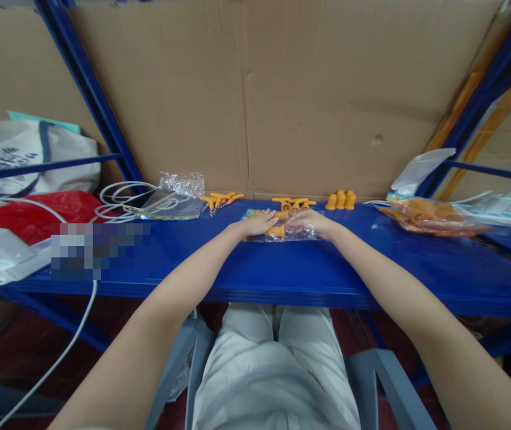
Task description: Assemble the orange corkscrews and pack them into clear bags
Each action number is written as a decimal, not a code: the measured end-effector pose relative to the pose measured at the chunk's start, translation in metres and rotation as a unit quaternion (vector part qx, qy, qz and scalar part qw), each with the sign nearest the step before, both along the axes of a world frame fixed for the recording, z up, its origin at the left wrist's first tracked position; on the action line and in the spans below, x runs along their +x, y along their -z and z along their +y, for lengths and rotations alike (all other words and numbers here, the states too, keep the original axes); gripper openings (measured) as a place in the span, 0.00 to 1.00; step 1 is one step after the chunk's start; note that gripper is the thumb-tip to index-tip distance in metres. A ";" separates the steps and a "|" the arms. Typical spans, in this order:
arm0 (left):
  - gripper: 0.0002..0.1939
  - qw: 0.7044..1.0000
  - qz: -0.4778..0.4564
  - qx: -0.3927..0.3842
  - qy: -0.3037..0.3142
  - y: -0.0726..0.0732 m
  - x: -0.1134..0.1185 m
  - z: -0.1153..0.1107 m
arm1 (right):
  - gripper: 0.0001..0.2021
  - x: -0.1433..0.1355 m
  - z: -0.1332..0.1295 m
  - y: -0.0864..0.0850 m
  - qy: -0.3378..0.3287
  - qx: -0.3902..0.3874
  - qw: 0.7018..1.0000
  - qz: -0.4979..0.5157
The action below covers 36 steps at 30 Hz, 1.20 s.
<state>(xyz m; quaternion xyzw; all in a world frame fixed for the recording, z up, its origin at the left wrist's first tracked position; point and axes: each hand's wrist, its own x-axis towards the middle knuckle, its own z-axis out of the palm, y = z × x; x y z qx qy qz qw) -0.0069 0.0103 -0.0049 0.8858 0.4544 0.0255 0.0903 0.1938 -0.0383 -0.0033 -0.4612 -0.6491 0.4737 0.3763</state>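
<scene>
A clear plastic bag (pixel 264 237) with a colourful printed end lies flat on the blue table, and orange plastic parts (pixel 277 230) show in it or under it. My left hand (pixel 259 223) rests on the bag's left part, palm down with the fingers stretched out. At the bag's right part, my right hand (pixel 311 223) has its fingers bent against the film and close to the orange parts; its fingertips are partly hidden. Just behind the hands lie orange T-shaped pieces (pixel 291 203). Several orange corkscrews (pixel 220 199) with metal spirals lie to the left, and orange bell-shaped pieces (pixel 342 200) stand to the right.
Flat clear bags (pixel 172 206) and a coiled white cable (pixel 123 200) lie at left, near a red bag (pixel 44 209) and a white power strip (pixel 22 263). At right lies a bag of orange parts (pixel 434 215). Cardboard (pixel 246 101) backs the blue table (pixel 282 269).
</scene>
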 end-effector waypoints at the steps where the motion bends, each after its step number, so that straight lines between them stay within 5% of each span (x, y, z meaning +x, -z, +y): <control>1: 0.37 1.000 0.004 -0.001 -0.001 -0.001 0.000 -0.001 | 0.05 0.001 0.000 0.000 -0.005 0.000 1.000 -0.001; 17: 0.35 1.000 -0.002 -0.028 0.002 -0.004 -0.009 0.003 | 0.07 0.000 -0.002 -0.003 -0.041 0.023 0.999 -0.011; 20: 0.36 0.999 0.012 -0.031 -0.006 -0.006 -0.014 0.008 | 0.03 0.006 0.004 -0.007 0.034 0.068 0.997 0.010; 24: 0.36 0.999 0.015 -0.027 -0.025 -0.008 -0.026 0.015 | 0.11 0.030 0.020 -0.011 0.221 0.138 0.965 0.033; 28: 0.36 0.999 0.008 -0.019 -0.027 -0.008 -0.037 0.020 | 0.05 0.060 0.036 -0.001 0.320 0.205 0.920 -0.096; 33: 0.39 1.000 0.013 -0.009 -0.027 -0.005 -0.041 0.025 | 0.27 0.071 0.047 0.021 0.224 0.242 0.917 -0.223; 36: 0.40 1.000 0.009 -0.002 -0.025 -0.004 -0.041 0.026 | 0.31 0.065 0.049 0.028 0.163 0.260 0.917 -0.254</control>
